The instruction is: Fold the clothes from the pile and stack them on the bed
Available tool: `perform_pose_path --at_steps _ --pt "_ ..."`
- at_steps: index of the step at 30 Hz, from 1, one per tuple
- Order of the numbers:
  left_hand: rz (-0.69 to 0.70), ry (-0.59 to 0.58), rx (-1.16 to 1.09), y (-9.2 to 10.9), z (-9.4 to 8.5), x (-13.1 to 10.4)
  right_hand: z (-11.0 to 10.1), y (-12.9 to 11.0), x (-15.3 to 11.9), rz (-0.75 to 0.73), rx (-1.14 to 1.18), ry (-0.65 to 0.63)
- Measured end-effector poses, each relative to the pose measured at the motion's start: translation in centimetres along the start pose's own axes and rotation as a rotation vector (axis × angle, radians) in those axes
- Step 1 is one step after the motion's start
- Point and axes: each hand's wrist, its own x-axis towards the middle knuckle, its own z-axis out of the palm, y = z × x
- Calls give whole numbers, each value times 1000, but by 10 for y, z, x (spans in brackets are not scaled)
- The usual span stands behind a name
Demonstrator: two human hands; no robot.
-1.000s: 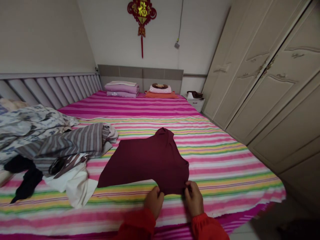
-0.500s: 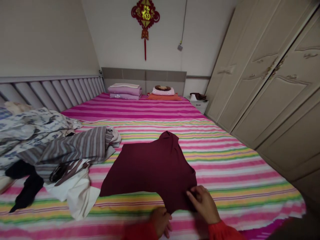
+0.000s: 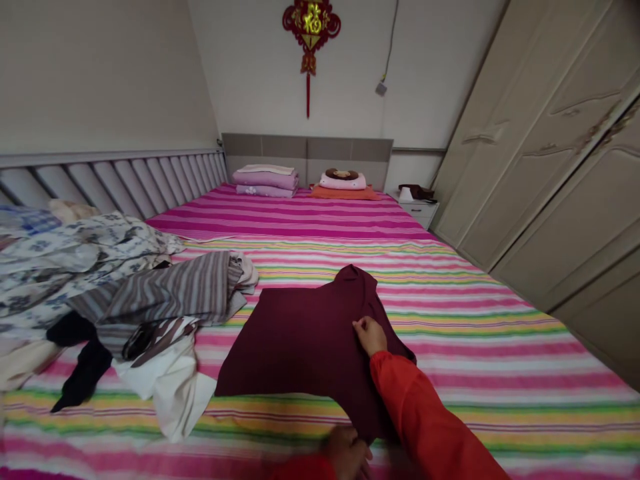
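Observation:
A dark maroon garment (image 3: 300, 340) lies spread on the bed, its upper right part folded and wrinkled. My right hand (image 3: 371, 335) is over the right half of this garment, fingers curled together in a pinch at the cloth. Whether fabric is caught between those fingertips is hidden. Close to the garment's lower right corner, at the bottom of the view, is my left hand (image 3: 347, 453). It is slightly blurred, with its fingers loosely apart and no cloth seen in them. Both arms wear red sleeves.
Left of the garment are heaped clothes: a grey striped piece (image 3: 175, 290), a white and brown piece (image 3: 175, 387), a black piece (image 3: 83, 367) and a floral cloth (image 3: 100, 253). Folded bedding (image 3: 265, 180) sits by the headboard (image 3: 280, 143). A wardrobe (image 3: 540, 173) stands along the right side.
My right hand has gone from the garment's lower right edge up and inward over the cloth, its fingers now drawn together. My left hand stays near the lower corner. The view has shifted left.

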Motion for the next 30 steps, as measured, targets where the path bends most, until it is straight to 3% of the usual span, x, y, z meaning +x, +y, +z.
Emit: perform_pose_path --at_steps 6,9,11,13,16,18,20,24,30 --pt "34 93 148 0 0 -1 2 7 10 34 -37 148" --pt "38 -130 131 16 -24 -17 5 9 11 16 -58 118" --pt "115 -254 95 33 -58 -28 6 11 11 6 -65 89" --pt "246 -110 71 53 -105 -35 4 12 11 3 -65 62" --pt "456 372 99 85 -189 -34 1 12 11 4 -56 28" --pt "456 671 194 103 -239 -25 -1 10 10 13 -47 22" --pt "414 783 238 117 -276 -11 -2 8 9 30 -40 24" --pt "327 858 300 135 -314 27 2 7 15 77 -6 -3" --pt "234 942 380 153 -333 75 11 13 36 82 76 -46"
